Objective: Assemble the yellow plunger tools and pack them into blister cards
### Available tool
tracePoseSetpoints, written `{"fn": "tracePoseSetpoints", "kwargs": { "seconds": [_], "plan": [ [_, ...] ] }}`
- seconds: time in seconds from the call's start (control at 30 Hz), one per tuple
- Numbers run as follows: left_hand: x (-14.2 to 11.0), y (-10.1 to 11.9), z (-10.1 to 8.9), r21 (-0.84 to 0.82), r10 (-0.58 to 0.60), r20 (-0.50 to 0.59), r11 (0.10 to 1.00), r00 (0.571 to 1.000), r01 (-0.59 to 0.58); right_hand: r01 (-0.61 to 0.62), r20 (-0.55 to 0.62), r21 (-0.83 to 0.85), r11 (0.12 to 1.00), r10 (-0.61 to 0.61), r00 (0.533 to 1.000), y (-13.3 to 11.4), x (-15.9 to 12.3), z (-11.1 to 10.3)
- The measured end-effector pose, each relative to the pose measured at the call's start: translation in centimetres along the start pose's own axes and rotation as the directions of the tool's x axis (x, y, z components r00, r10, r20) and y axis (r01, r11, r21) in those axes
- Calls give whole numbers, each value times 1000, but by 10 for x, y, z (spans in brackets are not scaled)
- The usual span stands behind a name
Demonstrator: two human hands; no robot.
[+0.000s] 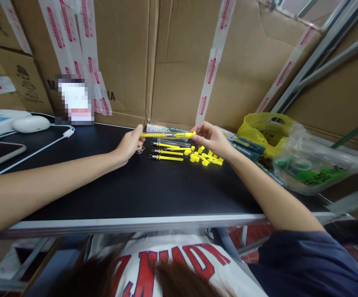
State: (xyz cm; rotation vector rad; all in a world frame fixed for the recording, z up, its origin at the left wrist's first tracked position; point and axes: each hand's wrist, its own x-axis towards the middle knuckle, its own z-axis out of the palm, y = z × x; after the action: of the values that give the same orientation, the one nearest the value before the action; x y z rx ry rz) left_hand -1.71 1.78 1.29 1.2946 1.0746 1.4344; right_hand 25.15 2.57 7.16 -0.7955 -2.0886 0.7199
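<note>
Between my two hands a slim clear tube with yellow parts inside [166, 135] is held level above the black table. My left hand [131, 144] is closed around its left end. The fingers of my right hand [211, 139] pinch the yellow cap [190, 135] at its right end. Just below lie several yellow rods with metal tips and small wire loops [169, 157]. Beside the rods, under my right hand, is a loose pile of small yellow caps and pieces [194, 157]. A wire loop shows by my left fingertips; what it belongs to is unclear.
Cardboard boxes [181, 62] form a wall behind the black table [154, 189]. On the left are a phone [2, 154], a white cable [33, 152] and a white rounded device [32, 123]. Yellow [265, 132] and clear plastic bags [315, 165] sit at right, near printed packages [248, 146].
</note>
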Motion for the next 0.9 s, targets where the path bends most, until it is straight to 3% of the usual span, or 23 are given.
{"fn": "tracePoseSetpoints", "kwargs": {
  "seconds": [0.23, 0.47, 0.9],
  "plan": [
    [0, -1, 0, 20, 26, 2, 999, 1000, -26, -19, 40, 34, 999, 17, 999, 1, -1, 1],
    [-2, 1, 2, 7, 30, 3, 1000, 1000, -30, -141, 50, 134, 981, 135, 990, 2, -3, 8],
    [-2, 2, 2, 10, 31, -12, 999, 999, -31, -397, 181, 403, 824, 353, 918, -11, -4, 10]
  ]
}}
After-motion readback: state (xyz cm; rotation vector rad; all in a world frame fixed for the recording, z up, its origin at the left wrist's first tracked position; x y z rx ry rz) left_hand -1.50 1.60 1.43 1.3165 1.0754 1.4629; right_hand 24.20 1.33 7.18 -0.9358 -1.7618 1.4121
